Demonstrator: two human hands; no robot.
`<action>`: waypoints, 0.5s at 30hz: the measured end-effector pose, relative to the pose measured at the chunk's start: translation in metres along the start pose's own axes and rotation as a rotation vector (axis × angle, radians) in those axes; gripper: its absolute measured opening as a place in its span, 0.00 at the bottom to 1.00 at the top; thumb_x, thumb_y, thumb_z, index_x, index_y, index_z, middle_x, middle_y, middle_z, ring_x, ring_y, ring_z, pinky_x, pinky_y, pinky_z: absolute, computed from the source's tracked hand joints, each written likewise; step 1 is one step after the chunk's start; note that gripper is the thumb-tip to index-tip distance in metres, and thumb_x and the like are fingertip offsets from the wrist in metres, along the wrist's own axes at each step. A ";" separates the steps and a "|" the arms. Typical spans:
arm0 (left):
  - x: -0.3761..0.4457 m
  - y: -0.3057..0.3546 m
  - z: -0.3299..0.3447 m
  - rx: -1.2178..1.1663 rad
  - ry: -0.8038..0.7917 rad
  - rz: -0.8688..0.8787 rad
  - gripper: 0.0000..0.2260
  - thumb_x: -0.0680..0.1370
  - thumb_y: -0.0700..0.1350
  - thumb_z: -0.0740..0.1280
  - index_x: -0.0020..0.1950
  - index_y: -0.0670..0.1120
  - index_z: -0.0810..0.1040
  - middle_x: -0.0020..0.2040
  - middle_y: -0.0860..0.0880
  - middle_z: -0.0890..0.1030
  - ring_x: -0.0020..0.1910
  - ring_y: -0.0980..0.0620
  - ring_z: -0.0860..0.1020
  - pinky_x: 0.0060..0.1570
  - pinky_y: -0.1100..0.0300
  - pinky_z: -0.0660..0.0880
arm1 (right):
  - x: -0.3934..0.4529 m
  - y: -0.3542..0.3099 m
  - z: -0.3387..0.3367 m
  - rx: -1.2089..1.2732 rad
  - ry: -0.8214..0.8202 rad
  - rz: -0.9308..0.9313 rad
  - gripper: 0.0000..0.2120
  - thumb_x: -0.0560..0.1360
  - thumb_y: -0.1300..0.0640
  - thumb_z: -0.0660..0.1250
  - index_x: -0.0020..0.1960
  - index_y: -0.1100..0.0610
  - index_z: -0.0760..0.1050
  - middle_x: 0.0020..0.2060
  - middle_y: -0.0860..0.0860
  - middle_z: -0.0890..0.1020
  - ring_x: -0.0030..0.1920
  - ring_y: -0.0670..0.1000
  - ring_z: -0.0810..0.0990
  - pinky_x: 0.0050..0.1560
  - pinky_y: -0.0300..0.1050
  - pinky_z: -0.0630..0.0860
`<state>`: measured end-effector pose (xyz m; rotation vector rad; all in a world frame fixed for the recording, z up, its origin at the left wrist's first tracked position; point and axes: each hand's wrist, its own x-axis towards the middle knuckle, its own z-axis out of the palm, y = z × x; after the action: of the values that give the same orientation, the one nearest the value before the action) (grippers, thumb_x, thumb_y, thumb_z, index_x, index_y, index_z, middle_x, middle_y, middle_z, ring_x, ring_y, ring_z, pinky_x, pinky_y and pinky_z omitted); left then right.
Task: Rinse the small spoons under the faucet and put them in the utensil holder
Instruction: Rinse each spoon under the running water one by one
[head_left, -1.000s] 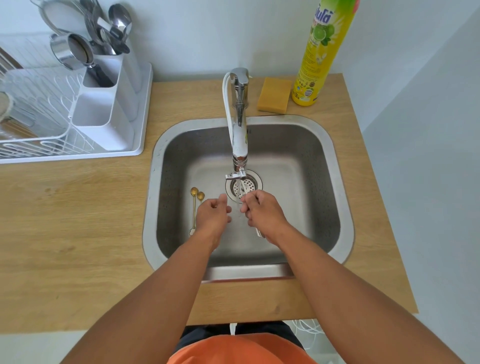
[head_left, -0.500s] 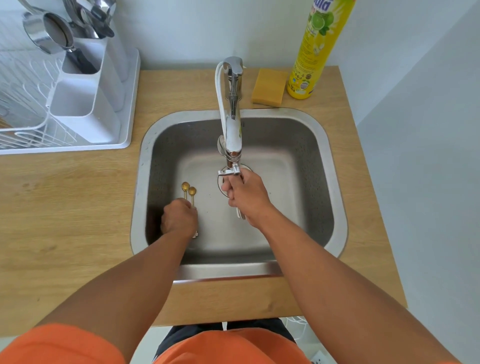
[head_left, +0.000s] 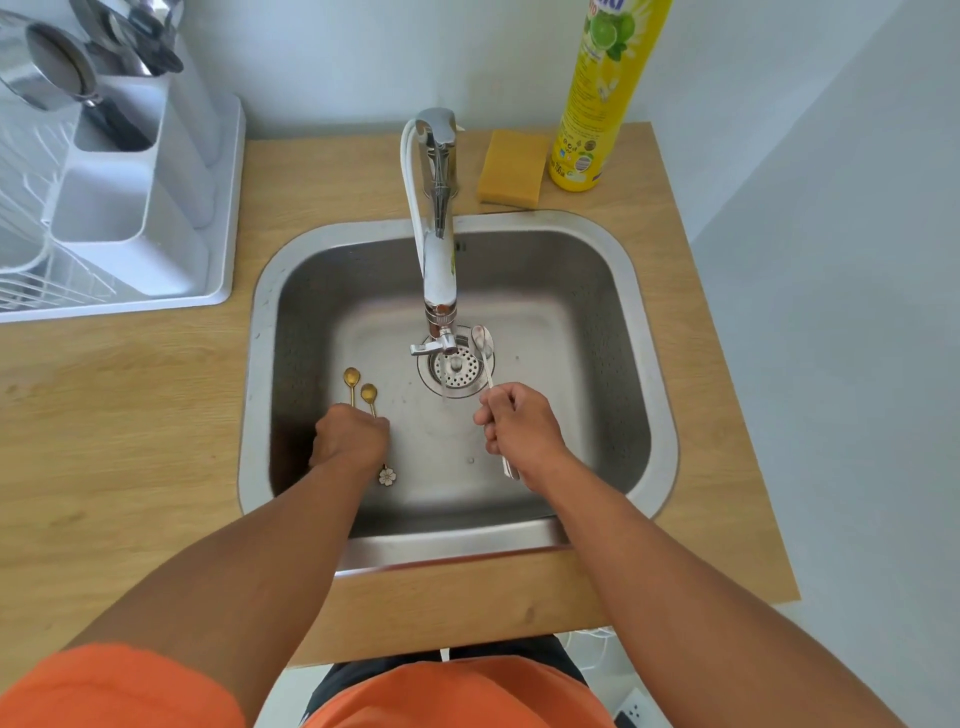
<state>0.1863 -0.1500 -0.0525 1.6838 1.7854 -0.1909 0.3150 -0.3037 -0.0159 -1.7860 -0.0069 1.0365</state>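
Two small gold spoons (head_left: 360, 391) lie on the floor of the steel sink (head_left: 655, 395), bowls pointing away from me. My left hand (head_left: 349, 436) rests closed over their handles; a flower-shaped handle end pokes out below it. Whether it grips them I cannot tell. My right hand (head_left: 519, 426) holds a silver spoon (head_left: 483, 345) by its handle, bowl up, just right of the faucet (head_left: 439, 249) spout and over the drain strainer (head_left: 456, 366). The white utensil holder (head_left: 130, 208) stands at the far left with several utensils in its back compartment.
A white dish rack tray (head_left: 228, 249) sits on the wooden counter left of the sink. A yellow sponge (head_left: 511, 167) and a yellow dish soap bottle (head_left: 605, 93) stand behind the sink at the right. The wall rises close behind.
My left hand has moved left and down onto the gold spoons' handles. My right hand has pulled back right from the faucet lever, with the silver spoon now showing beside the spout.
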 end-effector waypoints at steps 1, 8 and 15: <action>-0.003 0.001 0.001 -0.031 -0.006 -0.007 0.10 0.77 0.46 0.70 0.38 0.45 0.76 0.38 0.46 0.78 0.35 0.45 0.79 0.37 0.55 0.76 | 0.001 0.002 -0.001 -0.005 0.014 0.007 0.10 0.83 0.61 0.58 0.51 0.60 0.78 0.37 0.52 0.82 0.27 0.45 0.73 0.27 0.40 0.71; -0.035 0.028 0.020 -0.353 -0.150 -0.032 0.09 0.71 0.45 0.69 0.32 0.43 0.78 0.31 0.45 0.79 0.27 0.45 0.77 0.31 0.58 0.73 | 0.003 0.011 -0.003 -0.010 0.098 0.044 0.10 0.84 0.61 0.56 0.49 0.58 0.75 0.38 0.54 0.81 0.33 0.51 0.80 0.36 0.48 0.82; -0.070 0.055 0.025 -0.500 -0.198 -0.044 0.14 0.73 0.41 0.71 0.28 0.47 0.73 0.26 0.47 0.74 0.23 0.49 0.67 0.29 0.58 0.68 | -0.006 0.004 0.008 -0.085 0.074 0.062 0.10 0.84 0.58 0.56 0.52 0.56 0.76 0.41 0.53 0.84 0.30 0.49 0.83 0.27 0.44 0.81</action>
<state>0.2430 -0.2125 -0.0153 1.2265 1.5614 0.0666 0.3042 -0.3018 -0.0162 -1.9113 0.0508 1.0270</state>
